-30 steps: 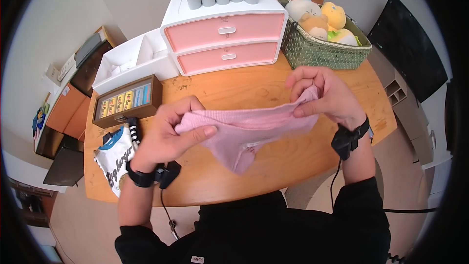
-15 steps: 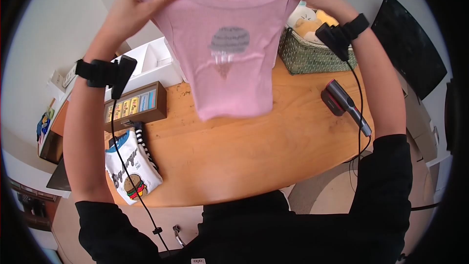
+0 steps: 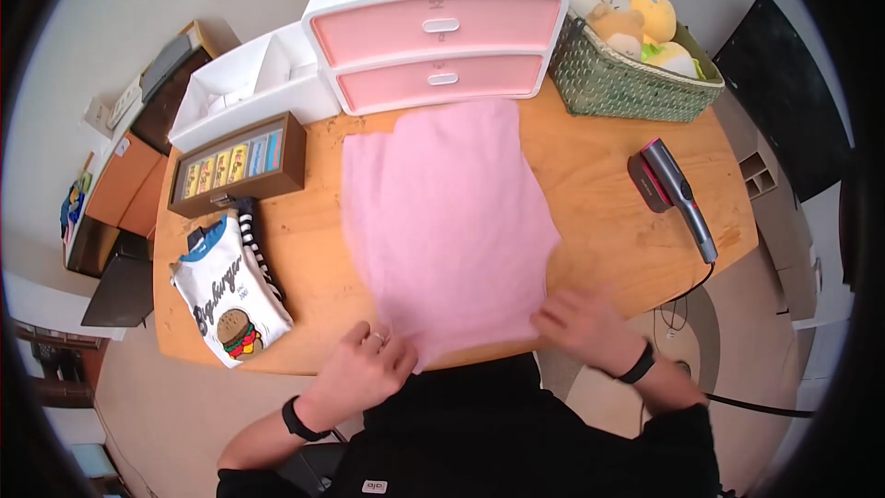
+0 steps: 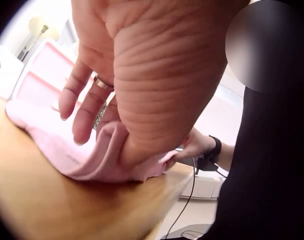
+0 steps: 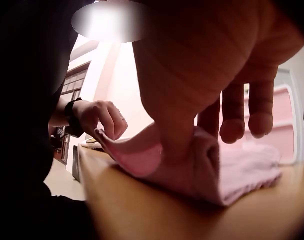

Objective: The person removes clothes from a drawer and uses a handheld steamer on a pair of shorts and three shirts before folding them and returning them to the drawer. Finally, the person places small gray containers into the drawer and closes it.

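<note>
A pink shirt (image 3: 452, 212) lies spread over the middle of the table, its plain side up and its near edge at the table's front. My left hand (image 3: 369, 364) pinches the near left corner between thumb and index finger, the other fingers hanging loose in the left wrist view. At the near right corner, my right hand (image 3: 581, 327), blurred in the head view, pinches the hem. The right wrist view shows the thumb inside the shirt's opening (image 5: 142, 160), with the cloth lifted between the two hands.
A folded white burger-print shirt (image 3: 230, 295) lies at left, below a brown display box (image 3: 240, 166). Behind stand a white divided bin (image 3: 249, 83), a pink-drawer cabinet (image 3: 438, 37) and a green basket (image 3: 636, 83) of plush toys. At right lies a grey corded handheld steamer (image 3: 678, 194).
The pink shirt was gathered in both hands, then raised and spread with its ice-cream print showing. Now it lies flat on the table, and both hands have come down to the front edge.
</note>
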Action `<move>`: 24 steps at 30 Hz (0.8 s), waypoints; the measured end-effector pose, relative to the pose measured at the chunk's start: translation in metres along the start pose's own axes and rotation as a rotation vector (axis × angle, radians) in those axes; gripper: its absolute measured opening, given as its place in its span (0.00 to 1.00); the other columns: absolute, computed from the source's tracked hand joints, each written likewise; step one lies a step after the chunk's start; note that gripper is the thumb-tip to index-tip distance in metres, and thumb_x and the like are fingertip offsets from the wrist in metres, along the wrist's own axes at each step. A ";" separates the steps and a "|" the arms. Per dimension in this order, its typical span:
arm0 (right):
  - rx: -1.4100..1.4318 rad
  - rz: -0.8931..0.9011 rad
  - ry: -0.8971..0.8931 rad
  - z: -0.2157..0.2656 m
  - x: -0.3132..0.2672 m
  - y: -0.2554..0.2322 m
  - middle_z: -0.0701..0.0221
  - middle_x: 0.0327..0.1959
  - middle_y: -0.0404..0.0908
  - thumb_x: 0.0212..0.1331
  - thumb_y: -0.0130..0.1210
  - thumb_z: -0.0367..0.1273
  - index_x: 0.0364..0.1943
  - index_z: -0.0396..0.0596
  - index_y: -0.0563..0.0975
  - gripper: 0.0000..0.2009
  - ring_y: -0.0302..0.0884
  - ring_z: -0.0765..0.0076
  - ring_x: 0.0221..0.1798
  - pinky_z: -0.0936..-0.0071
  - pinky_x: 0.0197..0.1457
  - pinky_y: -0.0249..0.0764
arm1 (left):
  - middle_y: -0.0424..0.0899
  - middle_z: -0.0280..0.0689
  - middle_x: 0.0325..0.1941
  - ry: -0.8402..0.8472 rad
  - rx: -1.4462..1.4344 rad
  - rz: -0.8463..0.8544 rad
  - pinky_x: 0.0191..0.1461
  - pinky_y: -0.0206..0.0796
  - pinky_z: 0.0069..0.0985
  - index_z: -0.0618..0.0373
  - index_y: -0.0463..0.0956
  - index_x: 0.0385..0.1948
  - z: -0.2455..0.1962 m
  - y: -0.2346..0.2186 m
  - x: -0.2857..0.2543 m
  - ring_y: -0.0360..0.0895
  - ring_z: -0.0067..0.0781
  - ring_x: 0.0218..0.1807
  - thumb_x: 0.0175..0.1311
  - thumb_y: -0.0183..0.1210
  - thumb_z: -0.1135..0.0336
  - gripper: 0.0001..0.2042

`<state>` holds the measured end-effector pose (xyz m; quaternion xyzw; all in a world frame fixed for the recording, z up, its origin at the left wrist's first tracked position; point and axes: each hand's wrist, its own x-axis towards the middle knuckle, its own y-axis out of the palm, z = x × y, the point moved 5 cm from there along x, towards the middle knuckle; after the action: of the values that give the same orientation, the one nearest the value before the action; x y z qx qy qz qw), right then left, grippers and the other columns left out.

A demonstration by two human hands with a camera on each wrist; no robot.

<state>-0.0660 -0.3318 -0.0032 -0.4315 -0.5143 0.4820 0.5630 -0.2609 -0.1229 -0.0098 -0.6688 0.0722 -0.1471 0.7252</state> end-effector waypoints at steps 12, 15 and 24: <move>0.151 -0.228 0.359 -0.053 0.040 0.007 0.55 0.66 0.77 0.63 0.66 0.38 0.59 0.45 0.80 0.22 0.75 0.44 0.67 0.52 0.66 0.75 | 0.67 0.62 0.71 -0.598 -0.210 0.019 0.69 0.64 0.55 0.59 0.67 0.71 0.068 0.033 0.023 0.66 0.68 0.72 0.64 0.64 0.39 0.40; 0.128 -0.158 0.264 -0.105 0.086 0.034 0.52 0.75 0.69 0.68 0.61 0.43 0.67 0.44 0.75 0.28 0.67 0.44 0.75 0.51 0.76 0.64 | 0.54 0.68 0.80 -0.712 -0.146 0.189 0.77 0.53 0.65 0.57 0.58 0.79 0.097 0.063 0.050 0.51 0.78 0.81 0.66 0.58 0.32 0.47; -0.070 0.051 0.361 -0.191 0.139 0.076 0.52 0.83 0.59 0.74 0.48 0.55 0.77 0.38 0.63 0.39 0.56 0.47 0.84 0.49 0.82 0.55 | 0.43 0.66 0.85 -0.739 -0.159 0.305 0.84 0.35 0.63 0.49 0.50 0.83 0.184 0.084 0.104 0.39 0.78 0.85 0.65 0.47 0.21 0.52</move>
<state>0.1175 -0.1807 -0.0742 -0.5434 -0.4103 0.3924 0.6184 -0.0972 0.0245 -0.0661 -0.7123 -0.0839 0.2186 0.6617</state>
